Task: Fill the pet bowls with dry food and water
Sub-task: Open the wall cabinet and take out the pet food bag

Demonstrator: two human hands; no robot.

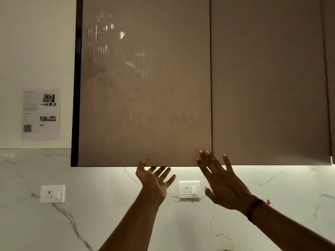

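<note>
Both hands are hovering, open, at the lower edge of the left cabinet door [145, 87]: left hand [154, 176] palm up, fingers spread, thumb at the door's bottom edge; right hand [220, 180] splayed, fingertips overlapping the door's lower right corner, contact not discernible. This door and the right door [268, 78] are sitting shut and hiding the contents, and the pet bowls and dry food are lying out of view. The printed sheet [40, 115] is showing only blur, and both forearms are running off the bottom edge.
</note>
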